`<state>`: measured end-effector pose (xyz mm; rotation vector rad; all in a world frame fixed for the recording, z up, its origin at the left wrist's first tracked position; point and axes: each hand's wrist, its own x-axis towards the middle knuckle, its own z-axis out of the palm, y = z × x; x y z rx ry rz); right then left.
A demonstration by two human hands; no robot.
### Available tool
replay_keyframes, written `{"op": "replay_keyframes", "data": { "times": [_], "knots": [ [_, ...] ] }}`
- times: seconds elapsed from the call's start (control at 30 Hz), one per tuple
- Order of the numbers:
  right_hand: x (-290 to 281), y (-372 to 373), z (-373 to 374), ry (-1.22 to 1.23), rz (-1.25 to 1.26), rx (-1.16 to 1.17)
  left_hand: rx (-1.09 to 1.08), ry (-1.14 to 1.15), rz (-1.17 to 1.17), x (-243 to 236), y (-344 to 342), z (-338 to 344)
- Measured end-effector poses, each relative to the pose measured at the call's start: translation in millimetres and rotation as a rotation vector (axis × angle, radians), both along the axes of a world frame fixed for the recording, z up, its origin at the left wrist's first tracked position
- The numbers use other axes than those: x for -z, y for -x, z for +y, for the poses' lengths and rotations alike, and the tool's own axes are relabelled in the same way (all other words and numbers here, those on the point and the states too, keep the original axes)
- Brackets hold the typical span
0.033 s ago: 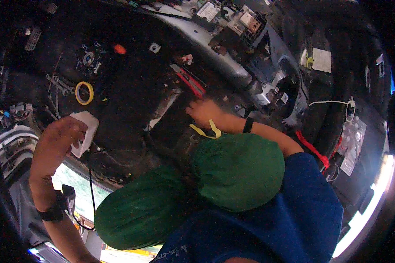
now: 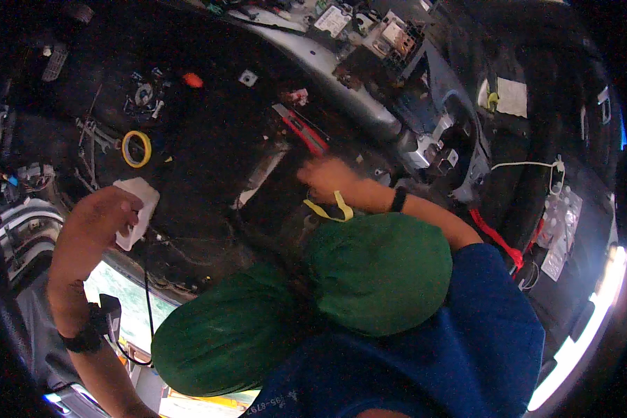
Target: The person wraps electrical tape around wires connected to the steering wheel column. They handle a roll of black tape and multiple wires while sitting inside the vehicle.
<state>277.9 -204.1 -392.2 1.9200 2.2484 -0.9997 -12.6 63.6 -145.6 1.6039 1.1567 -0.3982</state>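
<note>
Green cap [image 2: 380,272]: nearest, filling the lower centre; hides the face and much of the dark floor beyond.
Green bundle [image 2: 226,338]: just left of the cap, soft and rounded; kind of thing hard to make out.
Blue sleeve [image 2: 460,348]: below the right hand, running out of the bottom edge.
Left hand [image 2: 108,212]: raised at the left, fingers curled together over the near edge of a white pad [image 2: 138,209]; fingertips hidden behind the pad, so tightness of the hold cannot be told.
Left wrist: dark band, low on the forearm, partly in shadow.
Right hand [image 2: 331,177]: reaching past the cap, blurred; fingers bent down onto the dark panel, whether closed on anything cannot be told.
Yellow strap [image 2: 331,209]: just below the right hand, two short tails showing, rest hidden by the cap.
Red-handled tool [image 2: 303,132]: just beyond the right hand, lying on the panel, apart from the fingers.
Yellow tape roll [image 2: 136,148]: beyond the left hand, flat on the black surface.
Loose parts beyond the roll: small, dim, not identifiable.
</note>
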Motion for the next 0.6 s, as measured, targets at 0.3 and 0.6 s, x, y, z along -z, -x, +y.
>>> {"op": "replay_keyframes", "data": {
  "times": [0.3, 0.6],
  "knots": [
    [-204, -36, 93, -0.606, 0.501, 0.554, 0.119, -0.238, -0.175, -57, -83, -57],
    [-309, -34, 128, -0.941, 0.777, 0.666, 0.109, -0.656, -0.861, -97, -145, -67]
  ]
}}
